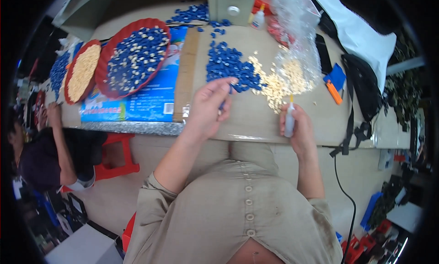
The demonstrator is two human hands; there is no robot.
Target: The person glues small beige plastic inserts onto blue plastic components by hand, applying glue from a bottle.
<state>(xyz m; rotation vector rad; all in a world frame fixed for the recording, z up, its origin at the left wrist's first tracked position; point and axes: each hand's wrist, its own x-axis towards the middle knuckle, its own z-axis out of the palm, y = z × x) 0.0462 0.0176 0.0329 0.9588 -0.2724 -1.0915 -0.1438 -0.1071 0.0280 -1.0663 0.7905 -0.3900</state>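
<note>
Beige worktop is stretching out in front of the person's lap, carrying heaps of small parts. The left grip is pinching a small blue piece between thumb and finger; something pale is showing at the fingertips, too small to identify. The right grip is wrapping a small bottle, its yellow tip pointing up. Just beyond the left grip, a blue heap is spreading; a cream heap is lying just beyond the right grip. Left of the left grip, a red tray is holding mixed blue and cream pieces. Well left of both grips, another person is sitting.
</note>
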